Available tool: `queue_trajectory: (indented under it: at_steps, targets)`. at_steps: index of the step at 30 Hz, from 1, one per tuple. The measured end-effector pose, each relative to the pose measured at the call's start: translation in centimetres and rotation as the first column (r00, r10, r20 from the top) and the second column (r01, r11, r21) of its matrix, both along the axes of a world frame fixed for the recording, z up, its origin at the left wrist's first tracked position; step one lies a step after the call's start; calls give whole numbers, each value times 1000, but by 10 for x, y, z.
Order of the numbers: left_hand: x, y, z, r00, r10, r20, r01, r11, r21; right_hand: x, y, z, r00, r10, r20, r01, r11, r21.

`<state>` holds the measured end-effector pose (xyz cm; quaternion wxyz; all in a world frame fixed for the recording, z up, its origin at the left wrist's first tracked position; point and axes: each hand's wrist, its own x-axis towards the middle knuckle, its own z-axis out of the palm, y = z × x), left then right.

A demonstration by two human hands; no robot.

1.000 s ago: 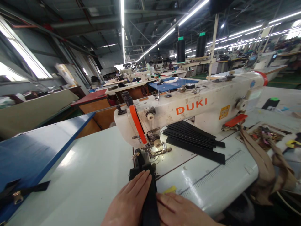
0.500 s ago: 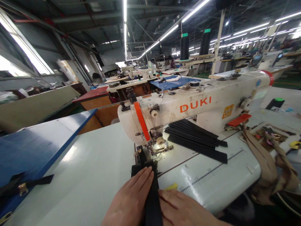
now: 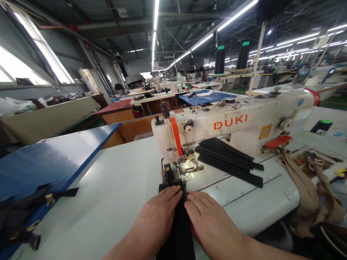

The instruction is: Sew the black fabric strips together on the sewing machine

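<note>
Both left hand (image 3: 157,213) and right hand (image 3: 213,213) press a long black fabric strip (image 3: 183,231), grip unclear, apparently to align it with the white metal sewing machine (image 3: 204,124) ahead.

Support: pale, glossy sewing table (image 3: 116,184). On it: white sewing machine (image 3: 200,124) marked DUKI; black strap piece (image 3: 185,231) at the front; fanned black strips (image 3: 230,164), partly under the machine arm. Adjacent left, blue table (image 3: 62,155) bears heaped black straps (image 3: 20,216) with gold-toned buckles (image 3: 50,199), one strap end overhanging.
</note>
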<state>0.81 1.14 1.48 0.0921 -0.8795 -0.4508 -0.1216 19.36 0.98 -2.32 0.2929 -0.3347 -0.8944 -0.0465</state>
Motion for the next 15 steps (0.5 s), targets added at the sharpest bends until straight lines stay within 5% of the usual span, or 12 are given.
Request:
queue_trajectory:
  at_steps: [5,15]
  targets:
    - [0,-4,-1,997,-18,71,19,1000,-16,-2,12,-3,978,185,96,-188,982,24]
    - [4,10,-7,997,39,63,-42,998,38,5,43,16,924,294,245,-316,947,57]
